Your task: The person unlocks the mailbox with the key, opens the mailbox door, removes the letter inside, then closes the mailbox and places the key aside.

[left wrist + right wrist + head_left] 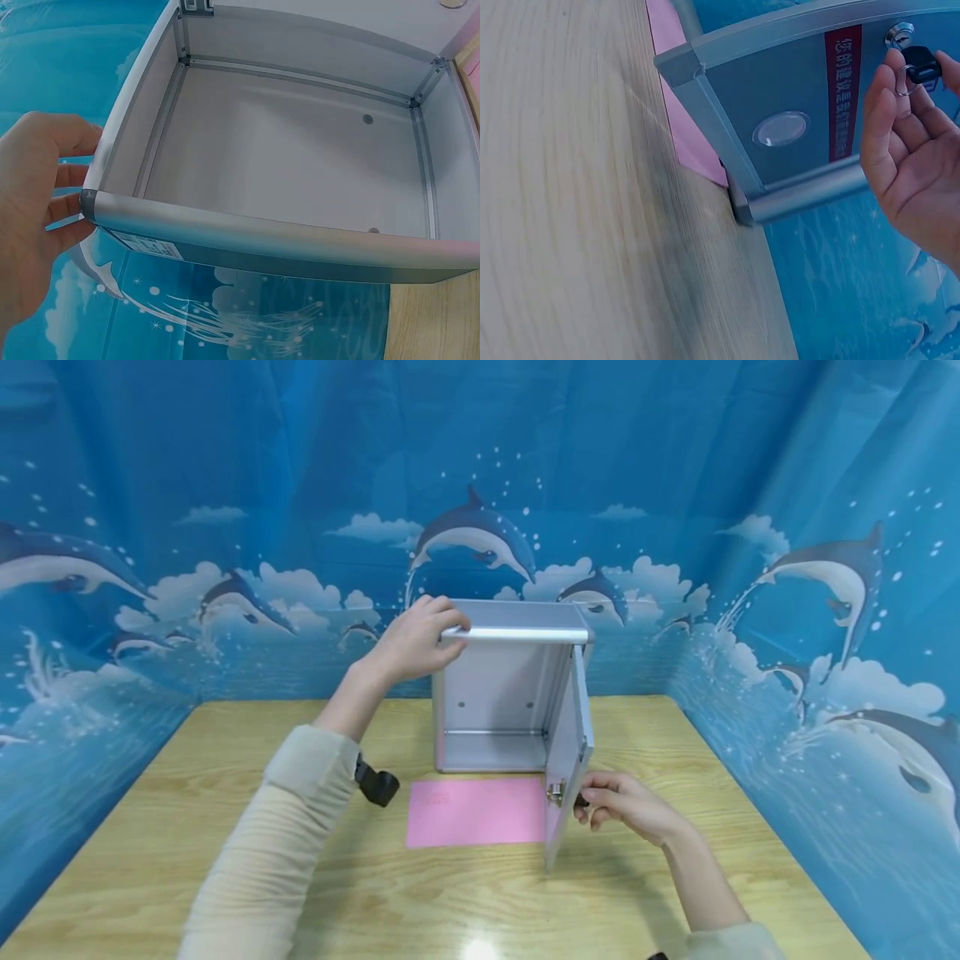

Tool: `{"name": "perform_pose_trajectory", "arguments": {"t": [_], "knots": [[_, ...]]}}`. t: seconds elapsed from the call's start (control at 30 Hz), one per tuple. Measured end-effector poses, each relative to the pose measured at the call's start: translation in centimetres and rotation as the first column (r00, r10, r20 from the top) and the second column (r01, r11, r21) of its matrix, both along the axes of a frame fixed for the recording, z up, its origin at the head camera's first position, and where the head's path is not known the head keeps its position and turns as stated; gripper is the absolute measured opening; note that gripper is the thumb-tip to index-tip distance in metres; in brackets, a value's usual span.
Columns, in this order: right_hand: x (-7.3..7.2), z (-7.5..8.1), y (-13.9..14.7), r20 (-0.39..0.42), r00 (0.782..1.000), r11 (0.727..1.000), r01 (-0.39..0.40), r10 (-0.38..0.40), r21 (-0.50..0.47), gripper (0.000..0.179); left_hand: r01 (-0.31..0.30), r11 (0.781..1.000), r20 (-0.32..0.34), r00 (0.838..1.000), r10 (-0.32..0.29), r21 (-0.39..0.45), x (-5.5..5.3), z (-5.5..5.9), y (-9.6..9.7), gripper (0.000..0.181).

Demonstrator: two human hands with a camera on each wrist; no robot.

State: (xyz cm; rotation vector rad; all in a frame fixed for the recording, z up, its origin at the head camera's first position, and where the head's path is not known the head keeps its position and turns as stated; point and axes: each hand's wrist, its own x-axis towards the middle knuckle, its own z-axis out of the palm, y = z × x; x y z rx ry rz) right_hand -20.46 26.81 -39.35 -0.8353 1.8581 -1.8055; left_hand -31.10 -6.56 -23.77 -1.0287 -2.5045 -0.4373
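A grey metal box (517,617) stands on the table with its hinged door (568,760) swung open toward me, and its inside (292,150) is bare. My left hand (418,639) holds the upper left corner of the box, fingers over the top edge; in the left wrist view, its fingertips meet that corner. On the door's outer face, my right hand (919,142) pinches a black-headed key (921,64) at the round lock (900,35). A ring hangs from the key. How deep the key sits in the lock is unclear.
A pink sheet of paper (476,814) lies on the wooden table (420,893) before the box, partly behind the open door. The door bears a red strip with white writing (844,94) and a round disc (781,129). Blue dolphin-print curtains (300,468) surround the table.
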Motion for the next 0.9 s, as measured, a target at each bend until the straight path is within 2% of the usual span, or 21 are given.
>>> {"name": "perform_pose_trajectory", "arguments": {"t": [0.13, 0.4, 0.6, 0.9], "knots": [[-0.2, 0.1, -1.0, 0.008, 1.0, 1.0, 0.002, -0.002, 0.007, 0.02, -0.004, 1.0, 0.001, 1.0, 0.004, -0.002, 0.0, 0.1, -0.1, 0.022], [-0.5, 0.3, -2.4, 0.005, 1.0, 0.998, 0.028, -0.028, 0.063, 0.035, -0.008, 1.0, 0.008, 1.0, 0.008, 0.002, 0.0, 0.1, -0.2, 0.021], [-0.6, 0.3, -3.5, 0.01, 0.998, 0.992, 0.061, -0.063, 0.108, 0.034, -0.006, 1.0, 0.029, 1.0, 0.006, -0.006, 0.1, 0.2, 0.0, 0.023], [-1.0, 0.8, -5.7, 0.0, 0.996, 0.983, 0.093, -0.094, 0.161, 0.034, -0.02, 1.0, 0.007, 1.0, 0.02, -0.024, 0.1, 0.1, -0.1, 0.023]]}}
